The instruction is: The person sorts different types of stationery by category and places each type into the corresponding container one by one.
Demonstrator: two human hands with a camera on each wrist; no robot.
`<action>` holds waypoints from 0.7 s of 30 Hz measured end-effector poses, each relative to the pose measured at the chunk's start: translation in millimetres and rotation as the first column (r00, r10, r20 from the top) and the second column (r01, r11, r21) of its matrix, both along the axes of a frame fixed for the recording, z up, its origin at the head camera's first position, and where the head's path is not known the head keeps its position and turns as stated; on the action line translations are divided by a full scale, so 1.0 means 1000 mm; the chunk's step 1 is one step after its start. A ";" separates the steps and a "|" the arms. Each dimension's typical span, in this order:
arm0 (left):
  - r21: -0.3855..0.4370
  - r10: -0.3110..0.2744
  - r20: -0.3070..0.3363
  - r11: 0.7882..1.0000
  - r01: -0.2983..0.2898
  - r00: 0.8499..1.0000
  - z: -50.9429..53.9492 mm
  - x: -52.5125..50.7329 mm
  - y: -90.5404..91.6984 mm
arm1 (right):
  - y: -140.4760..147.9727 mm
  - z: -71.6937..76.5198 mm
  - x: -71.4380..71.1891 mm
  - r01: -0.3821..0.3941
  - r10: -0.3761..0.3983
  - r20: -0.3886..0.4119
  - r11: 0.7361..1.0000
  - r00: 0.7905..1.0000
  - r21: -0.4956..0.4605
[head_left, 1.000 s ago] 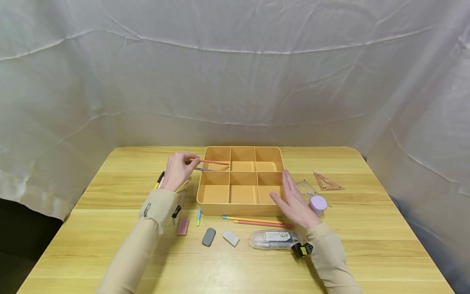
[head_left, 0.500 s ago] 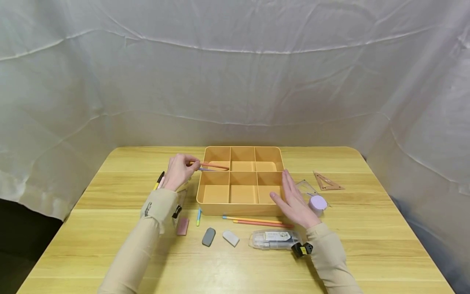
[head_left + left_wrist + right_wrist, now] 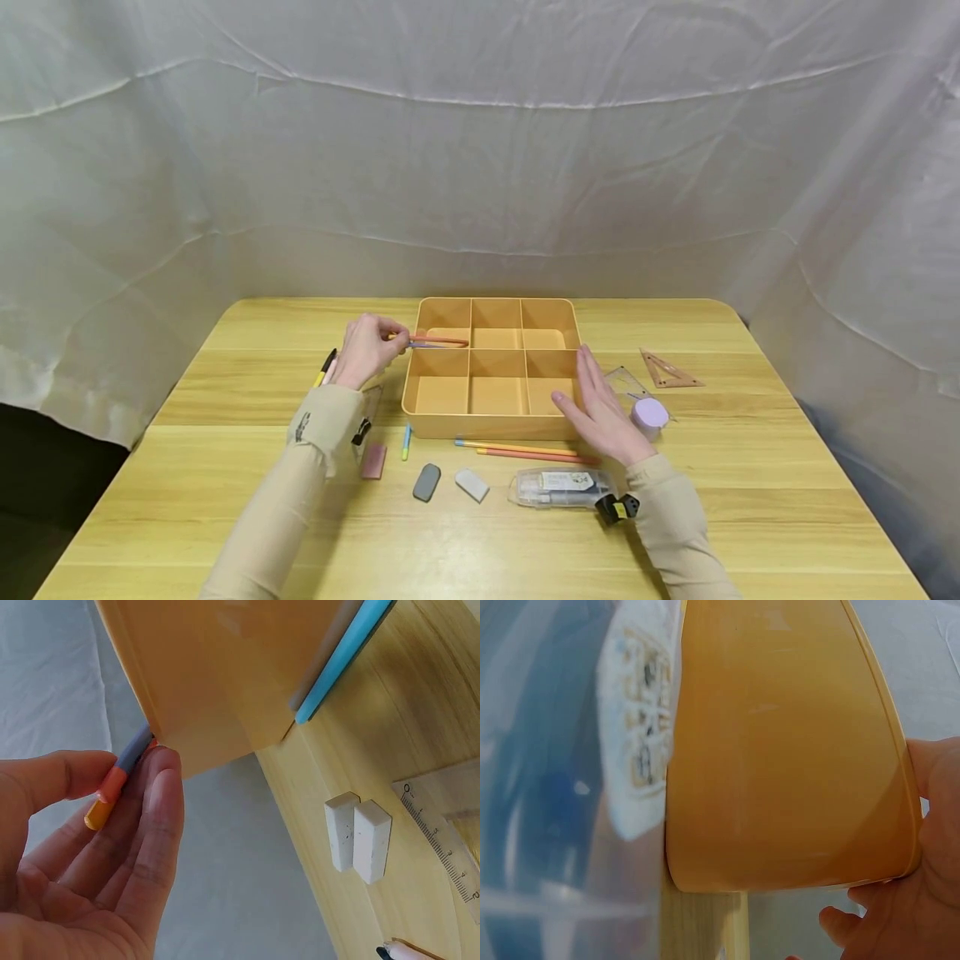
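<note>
My left hand point(image 3: 367, 348) pinches a red pencil point(image 3: 442, 339) and a blue-purple pencil point(image 3: 426, 345) between thumb and fingers at the left rim of a six-compartment orange organizer box point(image 3: 487, 427). Their far ends reach into the back left compartment. In the left wrist view, the blue-purple pencil point(image 3: 135, 750) shows a coral end, beside an orange end. My right hand point(image 3: 603, 417) rests along the box's right side with fingers straight and thumb spread over the rim. In the right wrist view, this hand point(image 3: 922, 885) touches the box wall point(image 3: 787, 750).
Two pencils point(image 3: 525, 451), a grey eraser point(image 3: 427, 483), a white eraser point(image 3: 472, 485), a pink eraser point(image 3: 373, 462) and a clear case point(image 3: 558, 488) lie in front. A purple round container point(image 3: 649, 416) and set square point(image 3: 670, 372) lie right; white blocks point(image 3: 360, 838) and a ruler point(image 3: 442, 825) lie left.
The pencils in my left hand have dropped slightly into the back left compartment, and their shafts have come closer together. My right hand stays against the box.
</note>
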State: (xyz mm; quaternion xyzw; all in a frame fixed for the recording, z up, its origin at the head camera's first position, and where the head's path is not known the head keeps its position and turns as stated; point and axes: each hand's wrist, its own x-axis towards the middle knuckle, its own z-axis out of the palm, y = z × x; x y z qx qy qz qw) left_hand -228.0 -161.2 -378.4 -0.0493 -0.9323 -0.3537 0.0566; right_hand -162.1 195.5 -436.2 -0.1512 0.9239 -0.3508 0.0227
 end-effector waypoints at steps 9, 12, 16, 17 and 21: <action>-0.064 0.029 -0.175 0.997 -0.041 0.984 0.006 0.027 0.018 | 0.000 0.000 0.001 0.001 -0.001 0.006 1.000 1.000 0.003; -0.049 -0.033 -0.340 0.999 0.018 0.940 0.007 0.049 0.034 | 0.000 0.000 0.003 0.003 -0.003 0.010 1.000 1.000 0.001; -0.066 -0.217 -0.478 0.975 0.212 0.851 0.004 0.082 0.058 | 0.001 0.000 0.004 0.003 -0.003 0.008 1.000 1.000 0.001; -0.087 -0.279 -0.480 0.959 0.271 0.832 0.002 0.089 0.063 | 0.002 0.000 0.004 0.003 -0.003 0.006 1.000 1.000 0.002; -0.169 -0.520 -0.331 0.854 0.493 0.787 -0.005 0.107 0.079 | 0.003 0.001 0.004 0.006 -0.006 0.001 1.000 1.000 0.006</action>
